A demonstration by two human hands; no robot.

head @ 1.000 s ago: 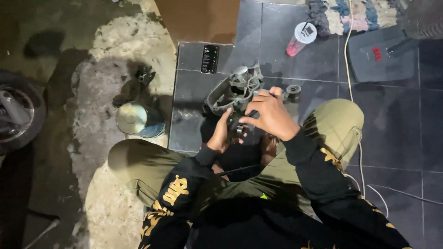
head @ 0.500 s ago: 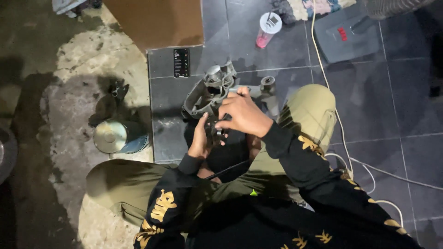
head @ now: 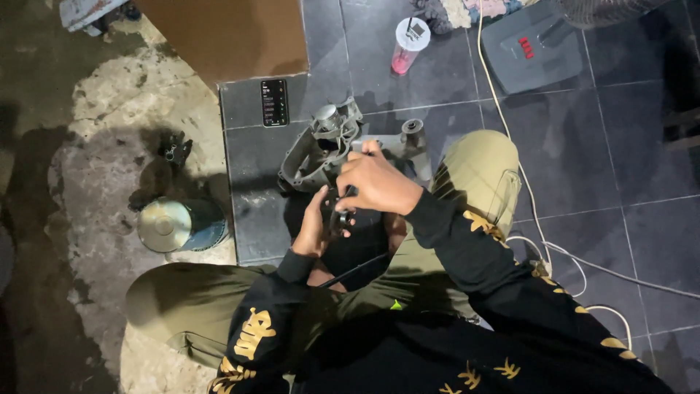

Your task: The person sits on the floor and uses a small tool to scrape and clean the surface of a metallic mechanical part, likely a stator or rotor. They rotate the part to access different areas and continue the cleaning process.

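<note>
Between the knees, low over the floor (head: pixel 583 146): both hands work on a grey metal casing (head: pixel 321 149) that rests on the dark tiles. Right hand (head: pixel 375 182) lies on top, fingers (head: pixel 348 177) curled shut over a small dark part (head: pixel 339 217) at the casing's near end; what exactly they pinch is hidden under the knuckles. Left hand (head: pixel 313 230) comes from below, fingers wrapped round the same dark part, thumb side up. Casing lies just beyond the fingers, touching them, its long axis running away and a little to the right of the right fingers, ending in a round boss (head: pixel 413 131). Right hand is the nearer to the casing body; left is nearer the person. Beyond the fingers and left of them: a phone (head: pixel 275 102), flat dark rectangle, screen lit, lying on a tile. Further beyond, right: a clear cup (head: pixel 405 45) with white lid and pink drink, small dark label on the lid. Right of that, a grey flat case (head: pixel 532 47) with a small red mark. Well left of the fingers: a round tin (head: pixel 169 225) with shiny lid and a small dark fitting (head: pixel 175 149) on the rough concrete. A white cord (head: pixel 503 124) trails along the right side.
</note>
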